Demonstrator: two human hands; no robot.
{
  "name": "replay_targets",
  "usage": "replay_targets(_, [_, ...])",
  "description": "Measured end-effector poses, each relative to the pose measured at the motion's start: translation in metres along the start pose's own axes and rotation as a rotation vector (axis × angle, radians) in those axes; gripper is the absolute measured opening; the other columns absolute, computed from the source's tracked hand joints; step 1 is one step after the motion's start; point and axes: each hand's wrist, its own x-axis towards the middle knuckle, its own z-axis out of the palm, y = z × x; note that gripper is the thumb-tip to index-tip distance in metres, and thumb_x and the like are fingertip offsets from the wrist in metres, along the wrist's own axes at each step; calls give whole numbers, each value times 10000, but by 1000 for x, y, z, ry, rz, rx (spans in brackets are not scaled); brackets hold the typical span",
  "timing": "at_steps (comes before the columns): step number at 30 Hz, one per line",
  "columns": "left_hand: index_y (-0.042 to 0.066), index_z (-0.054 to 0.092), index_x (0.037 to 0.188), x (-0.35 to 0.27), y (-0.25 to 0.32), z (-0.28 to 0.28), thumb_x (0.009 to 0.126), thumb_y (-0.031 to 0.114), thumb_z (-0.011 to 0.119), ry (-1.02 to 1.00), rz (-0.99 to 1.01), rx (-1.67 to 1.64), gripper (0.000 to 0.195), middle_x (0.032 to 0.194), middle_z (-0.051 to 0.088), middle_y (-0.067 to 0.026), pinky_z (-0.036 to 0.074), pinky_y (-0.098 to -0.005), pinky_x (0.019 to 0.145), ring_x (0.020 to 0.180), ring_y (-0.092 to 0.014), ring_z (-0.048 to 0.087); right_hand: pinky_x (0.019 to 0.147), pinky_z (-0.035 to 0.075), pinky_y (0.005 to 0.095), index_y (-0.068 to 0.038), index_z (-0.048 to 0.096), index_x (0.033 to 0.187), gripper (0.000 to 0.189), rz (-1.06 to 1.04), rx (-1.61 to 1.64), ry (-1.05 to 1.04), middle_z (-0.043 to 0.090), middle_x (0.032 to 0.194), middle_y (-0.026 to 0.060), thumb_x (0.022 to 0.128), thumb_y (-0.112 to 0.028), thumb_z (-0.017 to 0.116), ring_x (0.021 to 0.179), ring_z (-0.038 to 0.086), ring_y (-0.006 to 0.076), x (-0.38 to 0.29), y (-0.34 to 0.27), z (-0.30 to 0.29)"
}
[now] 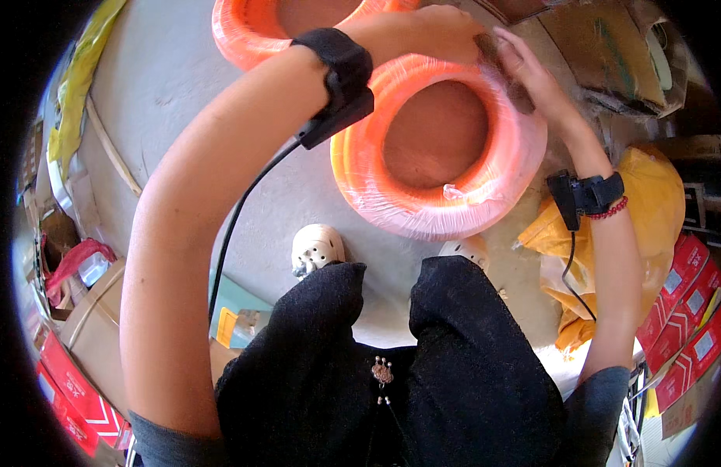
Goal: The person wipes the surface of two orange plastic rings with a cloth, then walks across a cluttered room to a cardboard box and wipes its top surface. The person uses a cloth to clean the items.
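A coil of orange hose or tubing (360, 169), wrapped in clear plastic film, lies on the floor just before my feet. Across its far side reaches my left hand (445, 35), blurred, with its fingertips beside a dark brown strip (515, 96) on the coil's upper right. Whether the left fingers grip that strip is hidden. My right hand (527, 73) lies along the strip's other side, fingers stretched out. What the strip is made of is too blurred to tell. Another wrapped orange coil (238, 35) lies beyond, partly behind my left forearm.
Cardboard (594, 64) is piled at the upper right. A yellow-orange plastic sack (652, 192) lies by my right arm, above red boxes (681, 274). On the left are a wooden stick (112, 146), a yellow sheet (83, 87) and a carton (95, 327).
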Motion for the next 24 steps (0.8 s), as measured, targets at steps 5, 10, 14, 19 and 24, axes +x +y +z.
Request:
replay_targets(5, [-16,603,872,8,-56,80,826,125,537,169,148,-162,162,809,610,-99,477,-328,724,766,-186,587,937,402,394,-29,382,1316,703,-49,-145,-70,511,1229,189,856,-555,456,1139,496,318,14,47,5])
replay_targets(10, [34,607,987,13,2,40,816,215,551,116,-170,-24,255,900,653,-117,513,-382,739,813,-300,643,913,417,444,-51,362,1326,705,-43,-753,-66,486,1231,208,835,-542,487,1114,491,374,-6,8,4])
replay_targets(14, [-19,542,1122,-11,44,0,862,246,492,7,-536,-159,375,1177,512,-136,457,-369,870,1046,-268,532,907,414,477,-52,308,1344,707,-153,-939,29,437,1281,183,814,-444,562,1129,475,372,-15,4,22])
replay_targets(19, [-21,481,1189,-19,79,-14,847,241,495,50,-584,84,431,1222,495,-123,408,-345,937,1102,-252,499,980,357,459,-28,291,1340,661,-365,-1021,129,369,1340,200,807,-270,597,1197,416,373,-28,8,30])
replay_targets(24, [-33,437,1233,-31,94,-19,805,206,496,10,-514,273,494,1243,481,-137,378,-341,973,1137,-252,479,1014,329,443,15,316,1321,573,-410,-1125,133,368,1342,234,813,-151,524,1222,398,375,-39,6,34])
